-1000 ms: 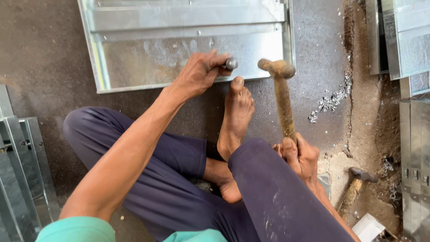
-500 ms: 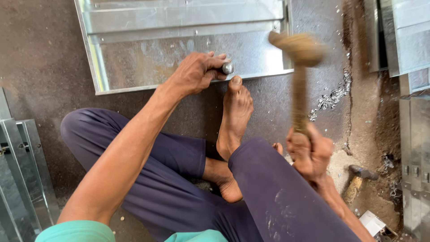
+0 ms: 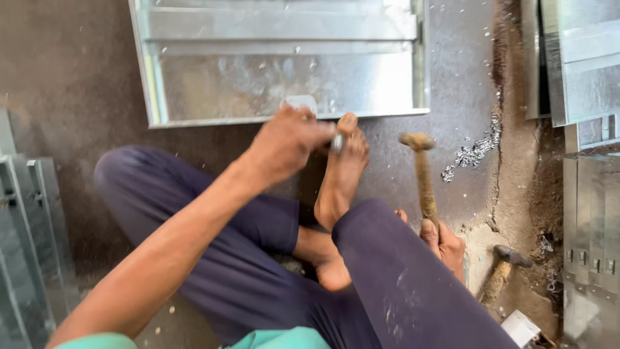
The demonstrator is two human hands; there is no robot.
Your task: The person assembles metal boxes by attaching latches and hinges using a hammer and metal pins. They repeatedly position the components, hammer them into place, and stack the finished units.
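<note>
I sit cross-legged on the floor in dark trousers. My left hand (image 3: pixel 287 143) is closed around a short metal punch (image 3: pixel 336 143), held just off the near edge of a folded galvanised sheet-metal panel (image 3: pixel 284 77). A bare foot (image 3: pixel 342 169) rests beside the punch, toes at the panel edge. My right hand (image 3: pixel 444 244) grips the wooden handle of a hammer (image 3: pixel 423 174), whose head points up and sits right of the foot, apart from the punch.
A second hammer (image 3: pixel 507 268) lies on the floor at the right. Metal shavings (image 3: pixel 475 152) are scattered near a floor crack. Stacked sheet-metal parts stand at the right (image 3: pixel 588 71) and at the left edge (image 3: pixel 26 232).
The hammer swung up and right, then came back down lower, right of the foot. My left hand with the punch drew back from the panel edge. The camera shifted, so the panel sits more to the right.
</note>
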